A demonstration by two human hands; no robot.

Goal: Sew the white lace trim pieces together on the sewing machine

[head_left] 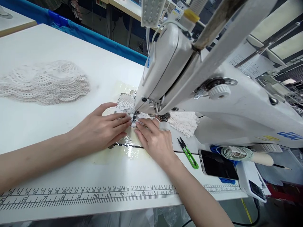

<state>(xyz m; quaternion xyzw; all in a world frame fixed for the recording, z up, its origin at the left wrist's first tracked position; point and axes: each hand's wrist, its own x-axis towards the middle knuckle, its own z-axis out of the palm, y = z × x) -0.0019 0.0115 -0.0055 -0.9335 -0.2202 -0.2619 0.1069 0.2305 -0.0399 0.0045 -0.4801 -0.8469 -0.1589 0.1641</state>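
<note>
White eyelet lace lies under the presser foot of a white sewing machine. My left hand rests on the lace left of the foot, fingers stretched out and thumb apart. From the right, my right hand reaches in with its fingertips lying on the lace's near edge beside the foot. Part of the lace under both hands is hidden. More white lace spreads out right of the needle area, behind my right hand.
A stack of white lace pieces lies on the table at left. Green thread snips, a black phone and a white device lie at right. A printed ruler runs along the table's front edge.
</note>
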